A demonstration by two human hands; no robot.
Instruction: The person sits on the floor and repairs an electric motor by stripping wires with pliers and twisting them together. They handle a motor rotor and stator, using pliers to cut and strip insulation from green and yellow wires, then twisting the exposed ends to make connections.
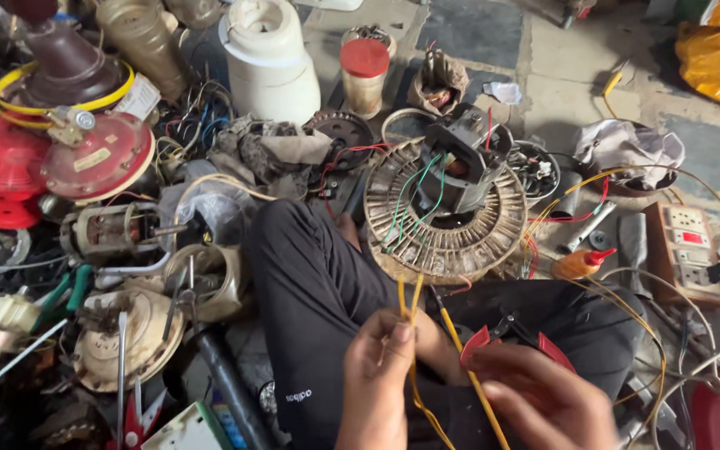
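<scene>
From the head view, the left hand (377, 375) pinches thin yellow insulated wires (408, 302) over the lap, while the right hand (543, 396) grips red-handled pliers (506, 333) beside them. The wires run up to a round ribbed metal fan motor (445, 208) on the floor; right of it stand a small orange squeeze bottle with a red cap (581, 262) and a brown wooden switchboard with white sockets (687, 250).

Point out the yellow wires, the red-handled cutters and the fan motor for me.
yellow wires (407, 302), head view, upper stretch above the left hand's fingers.
red-handled cutters (478, 340), head view, left red handle.
fan motor (493, 227), head view, right side of finned round body.
</scene>
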